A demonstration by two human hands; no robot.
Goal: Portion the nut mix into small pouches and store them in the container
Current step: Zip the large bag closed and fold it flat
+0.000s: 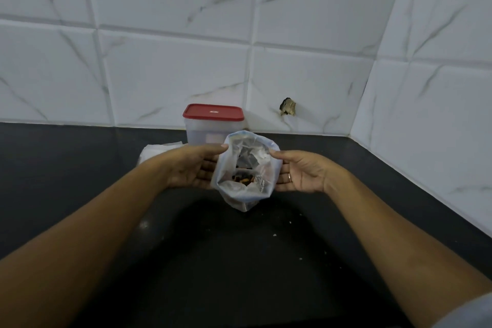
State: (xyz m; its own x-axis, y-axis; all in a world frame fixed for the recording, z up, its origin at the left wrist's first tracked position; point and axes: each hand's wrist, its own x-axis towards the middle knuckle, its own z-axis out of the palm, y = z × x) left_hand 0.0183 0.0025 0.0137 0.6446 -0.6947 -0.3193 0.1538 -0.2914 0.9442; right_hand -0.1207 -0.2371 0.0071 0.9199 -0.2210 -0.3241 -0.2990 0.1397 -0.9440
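Note:
A clear plastic pouch [246, 168] stands open-mouthed on the black counter, with a small heap of dark and tan nut mix [243, 180] at its bottom. My left hand [195, 168] holds its left side, thumb on the rim. My right hand [299, 172] holds the right side the same way; a ring shows on one finger. Behind the pouch stands a translucent container [202, 132] with its red lid [213, 112] on.
A crumpled white plastic bag [157, 152] lies behind my left forearm. Marble-tiled walls close the back and right sides, with a chipped hole [288, 107] low in the back wall. Small crumbs dot the black counter [239, 261].

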